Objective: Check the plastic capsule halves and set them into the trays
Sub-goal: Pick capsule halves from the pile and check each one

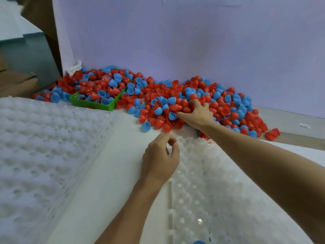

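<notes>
Seen from the head camera, the only view, the capsule halves (175, 95), red and blue, lie in a loose heap along the foot of the pale wall (193, 41) at the far edge of the table (112, 155), with some spilling into a green bin (93, 104) at the left of the heap. The right hand (197, 115) reaches into the middle of the heap, its fingers (204, 107) spread and curled down over several red halves; whether any 1 half is actually pinched cannot be told. The left hand (161, 159) hovers over the near tray's far corner with fingers loosely curled toward the thumb, holding nothing visible. 2 clear dimpled trays flank the bare strip of table: the left tray (44, 147) and the near tray (202, 199), whose pockets appear almost all unfilled apart from 1 blue piece (199, 242) at the bottom edge. Judged by their thin, glossy shells, the halves are probably very light, fairly stiff and slippery, prone to roll and to nest in 1 another. A fingertip pinch across the open rim, or thumb inside and finger on the dome, would likely give best control.
</notes>
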